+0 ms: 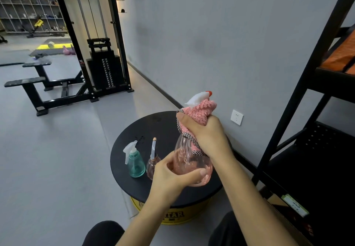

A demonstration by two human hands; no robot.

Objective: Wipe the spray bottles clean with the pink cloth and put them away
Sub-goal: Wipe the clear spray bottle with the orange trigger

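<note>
You've got a plain pale grey wall [211, 34] running behind your right hand [205, 132], with a white wall socket [237, 117] just to its right. Further right stands a black metal shelving rack [299, 96]. Under your left hand [172, 176] is a round black tabletop on a yellow drum [153, 126]. Way off left, on the smooth grey floor [48, 159], sit a black cable weight-stack machine [104, 69] and black padded benches [28, 83].

Trigger bottle [136, 164] left of small bottle [151, 167], on stool [153, 124]
</note>
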